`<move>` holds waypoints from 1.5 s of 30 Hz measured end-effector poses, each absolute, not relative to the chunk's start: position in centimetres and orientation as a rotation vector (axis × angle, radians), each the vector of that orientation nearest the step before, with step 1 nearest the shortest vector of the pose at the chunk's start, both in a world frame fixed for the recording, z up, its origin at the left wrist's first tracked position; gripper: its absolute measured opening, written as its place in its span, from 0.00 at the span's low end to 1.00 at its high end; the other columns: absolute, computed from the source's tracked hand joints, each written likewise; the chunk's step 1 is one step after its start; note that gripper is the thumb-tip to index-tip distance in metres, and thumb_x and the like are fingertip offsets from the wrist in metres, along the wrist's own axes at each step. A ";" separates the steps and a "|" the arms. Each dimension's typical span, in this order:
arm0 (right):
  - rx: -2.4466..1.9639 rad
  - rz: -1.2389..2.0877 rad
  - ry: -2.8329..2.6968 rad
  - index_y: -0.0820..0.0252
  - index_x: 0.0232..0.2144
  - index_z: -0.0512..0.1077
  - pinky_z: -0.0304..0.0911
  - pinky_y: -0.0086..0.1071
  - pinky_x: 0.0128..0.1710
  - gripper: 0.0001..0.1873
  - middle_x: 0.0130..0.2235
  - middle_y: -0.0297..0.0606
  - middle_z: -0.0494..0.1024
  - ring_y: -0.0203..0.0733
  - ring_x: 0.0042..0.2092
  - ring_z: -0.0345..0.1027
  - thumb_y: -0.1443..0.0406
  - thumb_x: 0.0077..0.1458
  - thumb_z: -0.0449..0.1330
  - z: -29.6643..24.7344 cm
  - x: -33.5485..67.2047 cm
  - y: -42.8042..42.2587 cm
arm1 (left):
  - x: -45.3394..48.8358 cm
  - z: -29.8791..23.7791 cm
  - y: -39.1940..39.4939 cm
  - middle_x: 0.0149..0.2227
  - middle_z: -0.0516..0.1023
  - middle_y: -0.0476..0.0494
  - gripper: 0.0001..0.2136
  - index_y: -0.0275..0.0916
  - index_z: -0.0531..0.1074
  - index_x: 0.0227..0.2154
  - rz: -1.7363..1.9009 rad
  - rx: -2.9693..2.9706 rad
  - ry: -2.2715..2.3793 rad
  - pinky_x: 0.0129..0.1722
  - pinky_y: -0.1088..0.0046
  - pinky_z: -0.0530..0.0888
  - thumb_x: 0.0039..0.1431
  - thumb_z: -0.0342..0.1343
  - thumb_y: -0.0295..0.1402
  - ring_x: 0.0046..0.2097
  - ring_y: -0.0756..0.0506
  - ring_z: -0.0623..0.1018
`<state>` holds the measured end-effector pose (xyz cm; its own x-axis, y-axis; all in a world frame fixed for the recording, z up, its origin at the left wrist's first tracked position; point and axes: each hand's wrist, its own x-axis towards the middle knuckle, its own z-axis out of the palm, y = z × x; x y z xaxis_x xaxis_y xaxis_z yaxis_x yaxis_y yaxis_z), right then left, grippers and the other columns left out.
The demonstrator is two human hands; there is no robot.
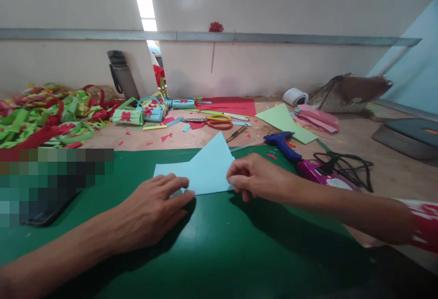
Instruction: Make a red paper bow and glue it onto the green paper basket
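A sheet of light blue paper (210,167) lies on the green mat, folded so that one pointed corner stands out at the top. My left hand (162,201) rests over its lower left part, fingers stretched forward and thumb apart at the near edge. At the right edge of the paper, my right hand (251,176) is closed in a pinch. The fingertips of that hand are partly hidden behind its knuckles. Just beyond the paper lie scissors (219,121) with red and yellow handles, and a thin craft knife-like tool (237,132).
A blue glue gun (282,141) and a purple power strip (318,171) with a black cable lie right. Strips and woven pieces (65,112) are heaped left, near a dark bottle (123,75). Green paper (285,121), a bag (345,91) and a blurred patch (41,185) also show.
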<state>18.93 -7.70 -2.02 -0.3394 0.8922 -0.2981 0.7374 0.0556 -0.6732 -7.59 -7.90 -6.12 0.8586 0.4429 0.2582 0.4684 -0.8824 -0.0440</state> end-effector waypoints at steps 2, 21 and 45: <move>-1.762 1.371 -2.082 0.60 0.25 0.67 0.59 0.23 0.19 0.05 0.24 0.29 0.72 0.30 0.22 0.68 0.69 0.51 0.53 -2.1 16.7 -6.9 | -6.1 -6.4 -7.3 0.44 0.72 0.39 0.12 0.39 0.70 0.46 -0.251 -3.034 -0.703 0.39 0.63 0.71 0.64 0.45 0.32 0.40 0.42 0.72; -2.179 1.343 -2.244 0.61 0.13 0.64 0.58 0.26 0.17 0.16 0.13 0.28 0.65 0.30 0.16 0.57 0.61 0.45 0.63 -2.9 13.1 -4.2 | -6.5 -7.7 -6.8 0.44 0.70 0.39 0.11 0.38 0.71 0.42 -0.483 -3.159 -0.683 0.35 0.66 0.66 0.64 0.44 0.30 0.38 0.43 0.67; -2.463 1.253 -1.848 0.61 0.11 0.59 0.50 0.24 0.14 0.22 0.10 0.26 0.61 0.27 0.12 0.51 0.65 0.51 0.61 -2.1 20.4 -6.1 | -6.7 -7.9 -6.9 0.44 0.68 0.40 0.12 0.39 0.69 0.44 -0.580 -3.214 -0.670 0.36 0.66 0.66 0.64 0.43 0.26 0.39 0.44 0.67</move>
